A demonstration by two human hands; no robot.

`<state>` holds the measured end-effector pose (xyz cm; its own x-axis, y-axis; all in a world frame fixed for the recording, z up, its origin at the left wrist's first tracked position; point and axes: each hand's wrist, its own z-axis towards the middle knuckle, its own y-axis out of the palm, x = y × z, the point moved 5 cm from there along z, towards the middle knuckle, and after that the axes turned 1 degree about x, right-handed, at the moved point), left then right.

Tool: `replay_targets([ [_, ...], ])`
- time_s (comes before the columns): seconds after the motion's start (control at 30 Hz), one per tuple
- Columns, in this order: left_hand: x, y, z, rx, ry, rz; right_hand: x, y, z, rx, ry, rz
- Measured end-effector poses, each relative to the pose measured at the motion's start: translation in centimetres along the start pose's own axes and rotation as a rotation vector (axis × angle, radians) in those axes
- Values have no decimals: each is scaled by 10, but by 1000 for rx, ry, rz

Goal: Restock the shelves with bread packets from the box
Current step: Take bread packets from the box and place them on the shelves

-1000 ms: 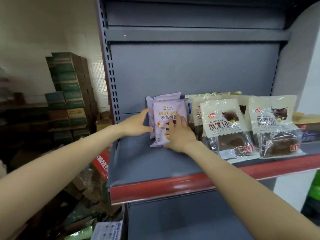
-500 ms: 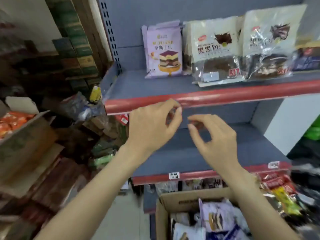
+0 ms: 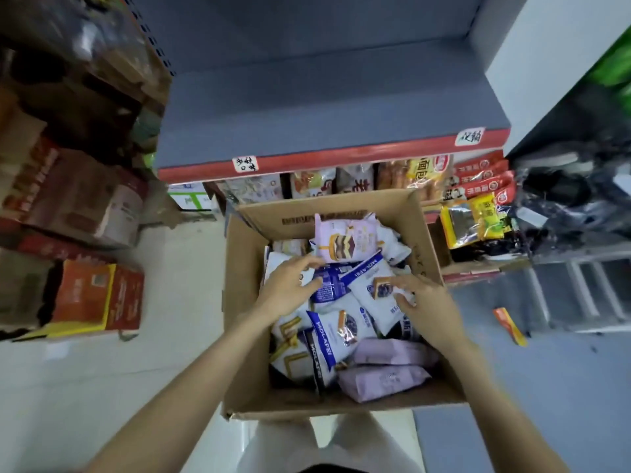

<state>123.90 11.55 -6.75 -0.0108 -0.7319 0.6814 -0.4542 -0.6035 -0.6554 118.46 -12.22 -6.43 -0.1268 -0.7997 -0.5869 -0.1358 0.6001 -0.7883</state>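
Far left: stacked cartons (image 3: 78,196) on the floor, an orange one (image 3: 99,298) nearest, none of them part of the job.

Centre: open cardboard box (image 3: 246,336) on the floor below the camera, heaped with bread packets, well over half full by the look of it. Left hand (image 3: 290,288) down inside, fingers spread and curled over a white-and-blue packet (image 3: 327,288), fingertips just short of a lilac cake-print packet (image 3: 346,238) standing at the far side. Not closed on anything; touching, or nearly so, but no hold yet. More lilac packets (image 3: 386,372) lying flat at the near edge of the box.

Right of centre: right hand (image 3: 423,302) resting on another white-and-blue packet (image 3: 375,295), fingers bent along its right edge; whether pinched or merely laid on, cannot tell.

Above: grey shelf with red front lip (image 3: 324,104), bare across all that shows, so plenty of room to fill. Lower shelf behind the box already stocked with other snack bags (image 3: 423,172).

Far right: red sachets (image 3: 485,186) and a yellow bag (image 3: 485,216), then a dark jumble too blurred to name.

Judged from this: picking stage, most of the restocking still ahead.
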Motion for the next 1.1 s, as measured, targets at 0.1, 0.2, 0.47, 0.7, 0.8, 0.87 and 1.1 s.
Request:
replay_targets([
  [0.1, -26, 48, 8, -53, -143, -8, 50, 30, -15, -146, 112, -38],
  [0.2, -42, 74, 24, 0, -219, -24, 76, 63, -30, -318, 81, -118],
  [0.47, -62, 86, 110, 111, 8, 211, 116, 124, -54, -407, 30, -249],
  [0.7, -67, 100, 182, -8, 163, 768, 129, 150, -24, -485, 43, -270],
  [0.8, -70, 107, 195, -69, 68, 946, 121, 143, -14, -469, 12, -279],
  [0.87, -67, 105, 201, -65, 28, 1010, 115, 130, -7, -410, 20, -206],
  [1.1, -46, 95, 204, -46, 125, 1061, 100, 99, 22, -90, 244, 278],
])
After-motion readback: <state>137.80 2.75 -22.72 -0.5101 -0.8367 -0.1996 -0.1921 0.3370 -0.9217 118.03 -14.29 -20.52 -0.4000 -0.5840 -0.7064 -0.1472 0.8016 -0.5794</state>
